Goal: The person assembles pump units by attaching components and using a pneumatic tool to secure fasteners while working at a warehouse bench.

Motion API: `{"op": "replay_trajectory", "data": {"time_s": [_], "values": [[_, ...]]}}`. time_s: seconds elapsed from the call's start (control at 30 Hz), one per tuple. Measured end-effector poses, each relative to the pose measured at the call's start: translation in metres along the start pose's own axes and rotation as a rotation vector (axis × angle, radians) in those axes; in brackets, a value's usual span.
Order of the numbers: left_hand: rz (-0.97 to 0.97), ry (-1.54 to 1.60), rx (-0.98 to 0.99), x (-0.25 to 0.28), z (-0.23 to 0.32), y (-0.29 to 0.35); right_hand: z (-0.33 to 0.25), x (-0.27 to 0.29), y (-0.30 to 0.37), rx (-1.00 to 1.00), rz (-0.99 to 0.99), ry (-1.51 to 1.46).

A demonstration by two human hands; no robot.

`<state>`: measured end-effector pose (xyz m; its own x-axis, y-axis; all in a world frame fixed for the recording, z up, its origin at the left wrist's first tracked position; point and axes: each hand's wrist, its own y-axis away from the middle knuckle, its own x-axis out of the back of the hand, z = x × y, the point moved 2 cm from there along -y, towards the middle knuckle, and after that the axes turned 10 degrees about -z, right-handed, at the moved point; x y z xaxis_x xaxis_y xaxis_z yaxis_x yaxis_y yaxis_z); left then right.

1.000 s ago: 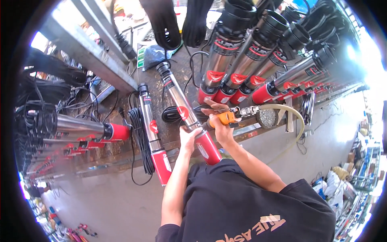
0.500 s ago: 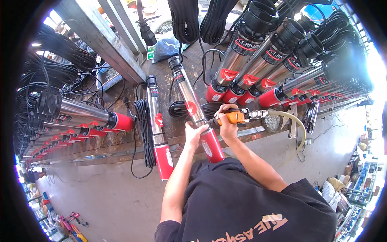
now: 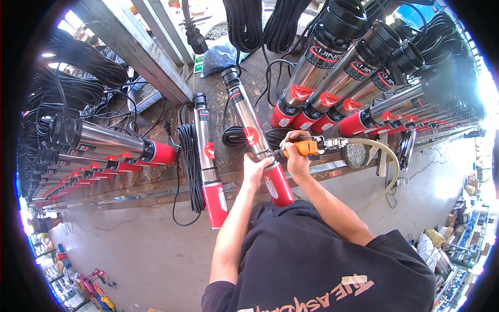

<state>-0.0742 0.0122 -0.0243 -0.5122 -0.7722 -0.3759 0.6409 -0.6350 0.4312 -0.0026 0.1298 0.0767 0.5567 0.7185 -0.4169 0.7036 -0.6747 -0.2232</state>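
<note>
My left hand (image 3: 254,170) is wrapped around a steel-and-red submersible pump (image 3: 244,115), just above its red end. This pump lies slanted over the bench's front edge, its red end near my body. In my right hand (image 3: 297,160) is an orange air screwdriver (image 3: 306,147), its nose pointing left against the pump's side by the joint between steel and red. The exact tip contact is too small to make out. A pale air hose (image 3: 382,147) runs from the tool's back. To the left lies a second slim pump (image 3: 209,151) beside a coiled black cable (image 3: 190,169).
Rows of similar pumps stand on the left (image 3: 122,140) and right (image 3: 312,70) of the worn bench (image 3: 161,132). A metal post (image 3: 138,49) rises behind. Near the bench's front edge sits a round container of small metal parts (image 3: 356,155). Black cable bundles (image 3: 243,26) hang at the back.
The view has shifted slightly, moving the scene a little to the right in the picture. Both hands keep their hold, and the screwdriver stays at the same joint of the pump.
</note>
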Motion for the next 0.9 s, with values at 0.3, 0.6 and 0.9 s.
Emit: {"op": "replay_trajectory", "data": {"time_s": [0.3, 0.6, 0.9], "values": [[-0.006, -0.011, -0.004, 0.005, -0.009, -0.006, 0.001, -0.001, 0.001, 0.012, -0.026, 0.048], [-0.008, -0.036, -0.003, 0.007, -0.011, -0.007, 0.001, -0.001, 0.000, -0.018, -0.016, -0.007], [-0.016, -0.001, -0.002, 0.005, -0.008, -0.005, 0.003, 0.000, 0.001, -0.018, -0.049, 0.006]]}}
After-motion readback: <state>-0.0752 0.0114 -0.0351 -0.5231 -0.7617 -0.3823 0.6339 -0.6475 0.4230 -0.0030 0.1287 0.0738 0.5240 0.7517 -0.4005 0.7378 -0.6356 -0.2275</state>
